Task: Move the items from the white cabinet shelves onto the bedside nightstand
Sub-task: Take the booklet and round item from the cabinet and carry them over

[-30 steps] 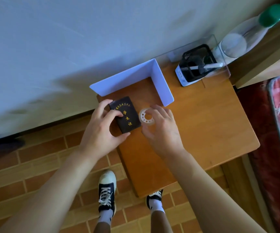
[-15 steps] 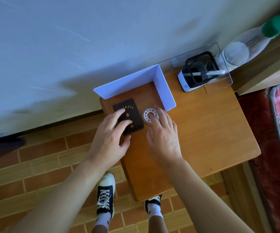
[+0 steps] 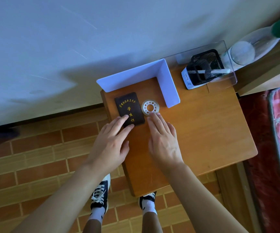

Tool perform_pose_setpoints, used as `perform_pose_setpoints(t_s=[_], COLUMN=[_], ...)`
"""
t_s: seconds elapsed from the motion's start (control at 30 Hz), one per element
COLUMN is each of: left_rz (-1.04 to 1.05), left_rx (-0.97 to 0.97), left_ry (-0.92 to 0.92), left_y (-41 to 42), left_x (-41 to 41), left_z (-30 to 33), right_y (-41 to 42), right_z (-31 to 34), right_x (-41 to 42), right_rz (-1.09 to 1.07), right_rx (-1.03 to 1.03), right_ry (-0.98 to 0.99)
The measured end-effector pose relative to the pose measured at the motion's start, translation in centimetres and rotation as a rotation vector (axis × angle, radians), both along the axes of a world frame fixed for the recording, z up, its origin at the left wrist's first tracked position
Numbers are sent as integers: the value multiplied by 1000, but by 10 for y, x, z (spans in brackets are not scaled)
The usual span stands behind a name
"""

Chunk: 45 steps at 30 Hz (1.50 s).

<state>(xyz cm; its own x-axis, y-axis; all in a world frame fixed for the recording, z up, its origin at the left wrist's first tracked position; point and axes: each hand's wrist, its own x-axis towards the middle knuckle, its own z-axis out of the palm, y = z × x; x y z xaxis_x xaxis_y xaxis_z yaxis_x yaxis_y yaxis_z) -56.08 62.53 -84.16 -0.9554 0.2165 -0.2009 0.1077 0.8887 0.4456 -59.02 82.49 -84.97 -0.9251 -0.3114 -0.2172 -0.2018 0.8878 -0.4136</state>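
**Booklet and tape roll down on nightstand, both hands flat**

Dark booklet (image 3: 129, 109) lies flat on the wooden nightstand (image 3: 203, 132), far-left corner, inside the angle of the white L-shaped divider (image 3: 167, 81). Long axis runs roughly toward/away from the person, tilted a little to the left at the far end. Cover up, gold print: an arc of small characters at the far end (too small to read), then 学生证 down the middle, reading top-to-bottom toward the person.

Tape roll (image 3: 150, 107) lies flat just right of the booklet, hole up, near the divider's end; looks close but not touching the booklet.

Left hand (image 3: 110, 145): fingers straight, tips resting on the booklet's near edge, gripping nothing. Right hand (image 3: 163, 140): fingers straight, one tip at the roll's near rim, probably touching; gripping nothing.

Far right: black mesh pen holder (image 3: 206, 64) with a white pen (image 3: 214, 71), sitting on a white box (image 3: 187, 79) with blurred blue lettering. Clear bottle (image 3: 246, 49), green cap, beside it.
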Motion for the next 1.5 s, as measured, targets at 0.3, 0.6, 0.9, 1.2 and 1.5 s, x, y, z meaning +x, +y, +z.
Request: perform_pose_setpoints(t_s=[0.3,0.6,0.9,1.2,1.5], left_rz=[8,-32,-63,-63,-45], left_rx=[37,-14,-8,-21,-19], left_ry=[-57,-55,-69,-82,-81], left_y=[-2,-2,-2,1,6], left_x=[-10,-23,-32,-33,-35], left_z=[2,2,0,2,13], right_y=[-18,-30,-32,-28,-21], right_z=[4,2,1,2,17], right_x=[-32,-55,-60,-58,-46], right_rz=[-7,-50,-75,-72,-47], right_rx=[66,66,41,31,-25], right_ry=[-86,-58,-59,-62,-89])
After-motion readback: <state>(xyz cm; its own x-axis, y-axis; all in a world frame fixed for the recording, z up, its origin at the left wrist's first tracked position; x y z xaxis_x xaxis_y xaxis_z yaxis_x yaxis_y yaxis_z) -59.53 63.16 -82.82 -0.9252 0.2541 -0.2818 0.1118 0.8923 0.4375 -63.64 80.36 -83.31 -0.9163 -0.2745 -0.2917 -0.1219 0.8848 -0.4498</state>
